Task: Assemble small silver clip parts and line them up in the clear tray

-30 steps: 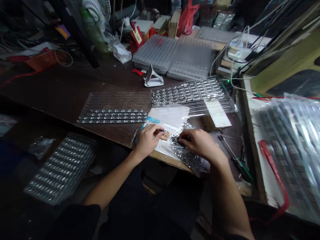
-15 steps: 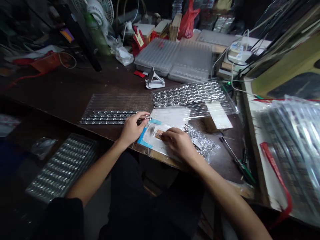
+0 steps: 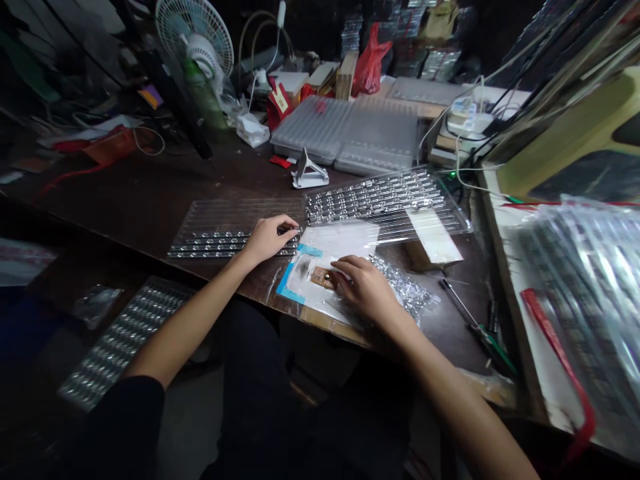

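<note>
My left hand point(image 3: 270, 238) is at the right end of a clear ribbed tray point(image 3: 245, 208). Its thumb and fingers come together in a pinch near the ends of several slim metal rods point(image 3: 215, 245) lying in the tray; what they pinch is too small to make out. My right hand point(image 3: 365, 287) is just right of a small brown block point(image 3: 320, 276), thumb and fingers slightly apart. A tiny shiny piece point(image 3: 327, 276) sits on the block. Under the block is a white sheet point(image 3: 305, 288) edged with blue tape. Loose small metal parts point(image 3: 407, 287) lie on plastic beside my right hand.
A second tray point(image 3: 390, 230) holding shiny metal rods leans on a white-topped block point(image 3: 435, 237). Behind it are a white stand point(image 3: 310, 175) and stacked clear trays point(image 3: 315, 127). A green-handled screwdriver point(image 3: 480, 327) lies right. Packed trays point(image 3: 125, 340) sit below the table's left edge.
My right hand has drawn back slightly to the right from the brown block, uncovering the shiny piece on it. My left hand stays near the rod ends. The camera view has shifted a little.
</note>
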### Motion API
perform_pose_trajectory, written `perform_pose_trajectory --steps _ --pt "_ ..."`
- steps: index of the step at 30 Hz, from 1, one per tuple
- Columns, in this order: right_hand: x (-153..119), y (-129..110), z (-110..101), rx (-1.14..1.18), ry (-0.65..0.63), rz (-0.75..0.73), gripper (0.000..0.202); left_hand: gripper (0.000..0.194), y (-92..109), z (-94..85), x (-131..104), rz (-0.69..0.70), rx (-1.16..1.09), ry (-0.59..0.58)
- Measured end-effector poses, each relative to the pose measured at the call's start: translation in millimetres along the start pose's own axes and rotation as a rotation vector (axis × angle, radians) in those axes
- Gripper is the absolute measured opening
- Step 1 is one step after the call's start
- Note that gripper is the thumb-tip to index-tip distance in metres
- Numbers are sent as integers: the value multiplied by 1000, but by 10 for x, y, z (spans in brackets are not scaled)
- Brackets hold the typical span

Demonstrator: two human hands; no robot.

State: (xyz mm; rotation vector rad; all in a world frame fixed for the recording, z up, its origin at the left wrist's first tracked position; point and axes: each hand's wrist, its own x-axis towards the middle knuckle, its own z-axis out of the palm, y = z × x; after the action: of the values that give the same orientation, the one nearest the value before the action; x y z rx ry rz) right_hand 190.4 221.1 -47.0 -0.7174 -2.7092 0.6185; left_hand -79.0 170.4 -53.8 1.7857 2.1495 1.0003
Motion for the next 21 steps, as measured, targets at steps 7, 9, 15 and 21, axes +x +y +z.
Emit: perform_pose_trajectory --steps 7,9,15,21 --pt "-34 72 -98 63 12 -7 25 17 -69 -97 -29 10 163 3" --pt "-40 83 -125 47 11 15 25 18 -78 -86 -11 19 185 -15" --pt "-58 145 -180 18 -15 72 23 17 -44 -50 43 51 278 -79" --pt "-111 109 -283 -55 -99 94 22 19 -30 -159 49 22 413 -122"
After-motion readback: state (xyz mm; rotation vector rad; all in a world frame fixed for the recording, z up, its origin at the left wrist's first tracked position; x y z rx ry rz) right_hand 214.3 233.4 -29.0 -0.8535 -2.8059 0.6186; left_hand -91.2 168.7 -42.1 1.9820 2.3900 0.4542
